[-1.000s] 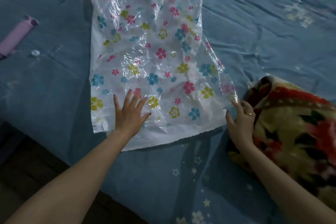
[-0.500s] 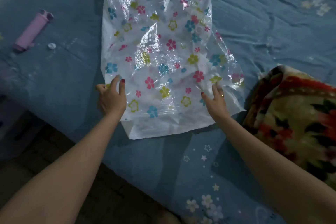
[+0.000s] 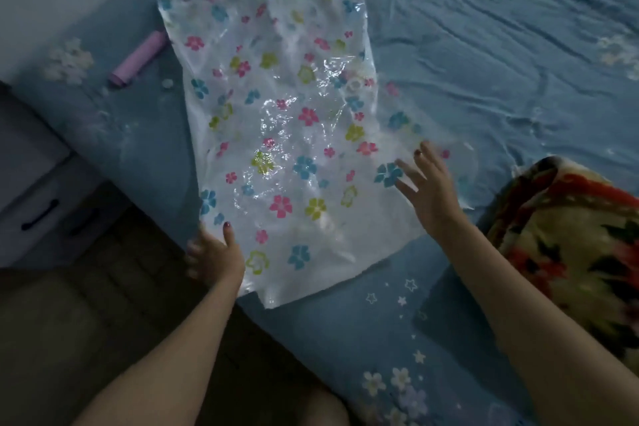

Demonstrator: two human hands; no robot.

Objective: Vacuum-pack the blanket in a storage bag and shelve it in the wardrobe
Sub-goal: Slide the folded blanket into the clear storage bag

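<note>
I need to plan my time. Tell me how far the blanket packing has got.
Done: the storage bag lies flat on the bed. In hand: the left hand pinches its near corner; the right hand is open over its edge. Left: the blanket is outside the bag, the pump lies untouched, then shelving.

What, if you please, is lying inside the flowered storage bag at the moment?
Nothing shows through the storage bag: it lies flat on the blue sheet. The folded blanket sits outside, beside it. Its printed patches could hide something small.
</note>
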